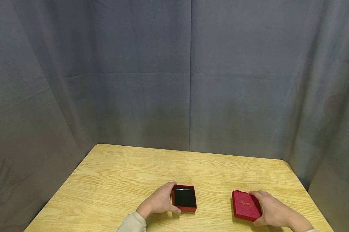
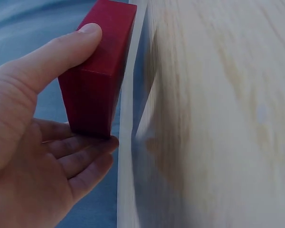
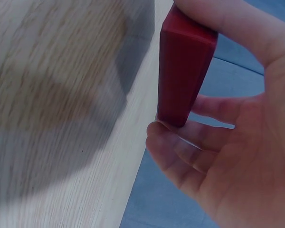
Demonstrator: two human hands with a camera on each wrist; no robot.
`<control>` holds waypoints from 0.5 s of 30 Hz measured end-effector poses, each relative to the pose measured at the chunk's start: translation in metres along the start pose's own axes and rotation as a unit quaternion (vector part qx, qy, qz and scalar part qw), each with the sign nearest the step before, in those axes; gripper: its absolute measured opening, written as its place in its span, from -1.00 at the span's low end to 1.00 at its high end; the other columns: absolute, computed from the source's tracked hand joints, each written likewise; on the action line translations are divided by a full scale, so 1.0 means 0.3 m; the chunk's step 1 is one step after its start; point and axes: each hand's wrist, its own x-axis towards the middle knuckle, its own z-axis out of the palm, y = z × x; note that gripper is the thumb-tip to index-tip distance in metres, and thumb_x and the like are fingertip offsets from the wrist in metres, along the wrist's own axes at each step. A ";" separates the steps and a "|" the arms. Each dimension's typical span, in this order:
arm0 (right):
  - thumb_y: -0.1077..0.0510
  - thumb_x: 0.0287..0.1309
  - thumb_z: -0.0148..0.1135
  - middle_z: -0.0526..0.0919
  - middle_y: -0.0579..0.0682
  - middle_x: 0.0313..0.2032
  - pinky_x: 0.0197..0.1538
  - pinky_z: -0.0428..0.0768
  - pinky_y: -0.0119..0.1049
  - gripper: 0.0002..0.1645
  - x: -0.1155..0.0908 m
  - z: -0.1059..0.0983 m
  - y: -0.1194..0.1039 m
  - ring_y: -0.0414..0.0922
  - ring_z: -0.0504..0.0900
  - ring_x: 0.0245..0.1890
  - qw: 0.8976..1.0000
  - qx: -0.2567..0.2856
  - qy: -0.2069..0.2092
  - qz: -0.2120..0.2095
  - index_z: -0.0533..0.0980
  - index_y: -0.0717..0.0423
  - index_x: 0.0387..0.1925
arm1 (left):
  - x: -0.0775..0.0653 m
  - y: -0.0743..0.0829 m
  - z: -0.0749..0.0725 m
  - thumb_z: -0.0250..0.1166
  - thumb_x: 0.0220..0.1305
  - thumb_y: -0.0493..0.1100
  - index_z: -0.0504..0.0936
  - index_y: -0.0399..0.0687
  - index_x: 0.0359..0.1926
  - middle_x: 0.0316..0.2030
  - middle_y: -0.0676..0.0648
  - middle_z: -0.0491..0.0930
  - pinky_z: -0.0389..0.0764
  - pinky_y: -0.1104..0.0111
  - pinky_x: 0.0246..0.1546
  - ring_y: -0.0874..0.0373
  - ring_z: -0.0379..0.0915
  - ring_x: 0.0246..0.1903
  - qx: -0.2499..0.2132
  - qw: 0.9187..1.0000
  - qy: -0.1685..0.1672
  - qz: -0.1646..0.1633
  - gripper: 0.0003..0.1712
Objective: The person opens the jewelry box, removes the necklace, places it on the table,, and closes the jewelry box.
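A small red box base [image 1: 184, 209] with a black pad [image 1: 185, 198] inside stands right of my left hand [image 1: 160, 199]. Across the pad's far end runs a thin silvery strand [image 1: 183, 189], too small to make out fully. The left thumb presses one side of the base and the fingers touch the opposite side, as the left wrist view shows on the red wall [image 2: 97, 71]. Farther right, my right hand [image 1: 271, 209] grips a red box lid [image 1: 246, 205] with gold script on top. In the right wrist view, thumb and fingers span the lid [image 3: 184, 71].
Both box parts are over a light wood-grain table [image 1: 145, 175] with rounded far corners. Grey curtains [image 1: 151, 96] hang behind the table and along its left and right sides.
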 end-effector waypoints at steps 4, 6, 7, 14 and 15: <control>-0.16 -0.47 0.58 0.47 -0.01 -0.12 -0.22 0.50 -0.22 0.11 -0.002 0.003 0.004 -0.09 0.40 -0.18 1.000 -0.004 -0.006 0.005 0.35 0.30 0.14 | 0.001 -0.002 0.003 0.55 -0.21 0.16 0.24 -0.28 0.31 0.15 -0.13 0.40 0.40 0.11 0.10 -0.03 0.35 0.13 0.006 1.000 -0.002 0.002 0.14; -0.17 -0.48 0.58 0.47 0.00 -0.11 -0.22 0.49 -0.21 0.11 -0.003 0.004 0.007 -0.09 0.39 -0.18 1.000 -0.009 -0.006 0.006 0.36 0.30 0.14 | 0.001 -0.004 0.005 0.55 -0.21 0.16 0.24 -0.28 0.31 0.17 -0.13 0.39 0.39 0.11 0.11 -0.04 0.34 0.14 0.009 1.000 -0.004 0.003 0.14; -0.17 -0.48 0.58 0.47 0.00 -0.11 -0.22 0.49 -0.20 0.11 -0.004 0.005 0.009 -0.08 0.40 -0.17 1.000 -0.011 -0.007 0.008 0.36 0.30 0.14 | 0.001 -0.005 0.005 0.55 -0.21 0.16 0.24 -0.27 0.31 0.17 -0.14 0.39 0.39 0.11 0.11 -0.04 0.34 0.14 0.010 1.000 -0.005 0.003 0.14; -0.14 -0.50 0.61 0.47 0.04 -0.06 -0.17 0.51 -0.07 0.12 -0.006 0.011 0.023 -0.03 0.40 -0.14 1.000 -0.003 -0.019 0.023 0.35 0.29 0.15 | 0.003 -0.012 0.009 0.55 -0.21 0.17 0.24 -0.28 0.32 0.16 -0.12 0.39 0.38 0.12 0.12 -0.01 0.33 0.14 0.014 1.000 -0.011 0.002 0.15; -0.14 -0.50 0.61 0.47 0.04 -0.06 -0.16 0.51 -0.06 0.13 -0.005 0.012 0.025 -0.03 0.41 -0.14 1.000 -0.004 -0.020 0.023 0.35 0.29 0.15 | 0.003 -0.012 0.010 0.56 -0.22 0.17 0.24 -0.28 0.32 0.16 -0.13 0.39 0.38 0.13 0.12 -0.01 0.33 0.14 0.013 1.000 -0.012 0.002 0.15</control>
